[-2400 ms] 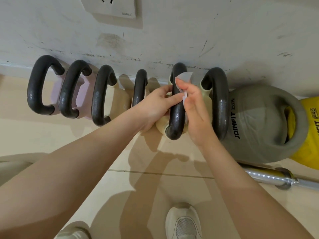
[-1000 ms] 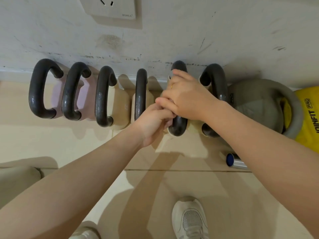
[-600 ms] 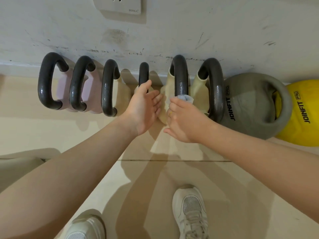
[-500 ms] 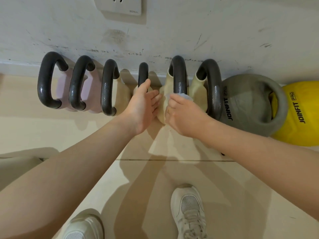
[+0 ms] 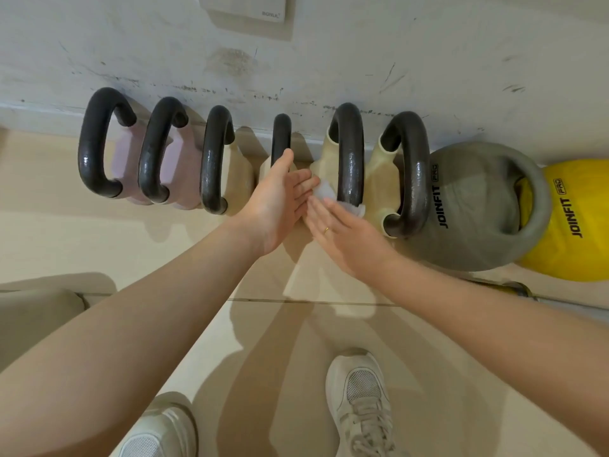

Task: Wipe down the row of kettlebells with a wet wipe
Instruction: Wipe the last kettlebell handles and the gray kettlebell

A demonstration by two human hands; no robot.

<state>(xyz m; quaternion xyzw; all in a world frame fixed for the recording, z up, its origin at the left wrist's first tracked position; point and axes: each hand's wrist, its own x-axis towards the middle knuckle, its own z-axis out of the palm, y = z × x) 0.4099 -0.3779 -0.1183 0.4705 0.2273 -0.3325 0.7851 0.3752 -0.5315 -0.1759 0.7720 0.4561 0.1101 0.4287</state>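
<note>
**A:** Black iron handles, six in the kettlebell row along the wall. Status?

**B:** Wet wipe is on the fifth kettlebell from the left, cream body, at the near end of its handle. Wipe is crumpled, white, partly under the fingers.

**A:** Hands?

**B:** Right hand is flat, fingers straight, pressing the wipe against the bell. No curl round it. Left hand is spread out flat too, palm facing right, fingertips just beside the wipe, thumb up against the fourth handle. Holds nothing.

**A:** Handle orientation?

**B:** Each handle loop runs wall-to-viewer, long axis pointing away from the wall. Bells stand side by side, row runs left to right. Two pink bodies at left, cream ones after.

**A:** Right end?

**B:** Grey JOINFIT kettlebell, touching the sixth handle. Yellow JOINFIT kettlebell beyond it, partly cut off.

**A:** Floor?

**B:** Beige tile floor. Two white sneakers at the bottom edge. Wall socket above the row.
</note>
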